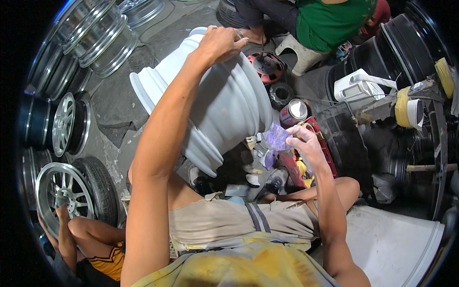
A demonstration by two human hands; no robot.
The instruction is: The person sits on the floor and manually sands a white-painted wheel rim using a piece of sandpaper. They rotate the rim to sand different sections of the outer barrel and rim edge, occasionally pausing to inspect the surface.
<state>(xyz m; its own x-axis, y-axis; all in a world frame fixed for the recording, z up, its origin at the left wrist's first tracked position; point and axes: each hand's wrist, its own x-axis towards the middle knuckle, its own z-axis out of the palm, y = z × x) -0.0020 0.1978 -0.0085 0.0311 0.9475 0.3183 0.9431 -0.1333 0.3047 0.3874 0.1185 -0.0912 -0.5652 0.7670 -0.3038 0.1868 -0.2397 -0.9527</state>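
Cramped wheel shop here, grey concrete floor (119, 103) with rims piled all round the edges: shiny chrome rims (98, 31) stacked up top left, a spoked silver wheel (64, 191) with its tyre on down at lower left, dark rims (411, 45) over on the right.

You're sitting low with a big white-painted wheel rim (224, 103) tilted up in front of you, its lower edge down near your knees. Your left hand (221, 44) is on the top edge of that rim, fingers curled over it and gripping. Your right hand (306, 143) sits just right of the rim, fingers pinched shut on a small purple scrap of sandpaper or cloth (277, 136), can't really tell which. The scrap is right at the rim's lower right side, close enough that I can't say whether it's touching.

Just behind your right hand there's a red tin can (292, 112) with a silver lid. Another white rim (392, 244) lies at lower right. A person in a green shirt (330, 21) sits across from you, and someone else's bent leg (91, 229) shows at bottom left.
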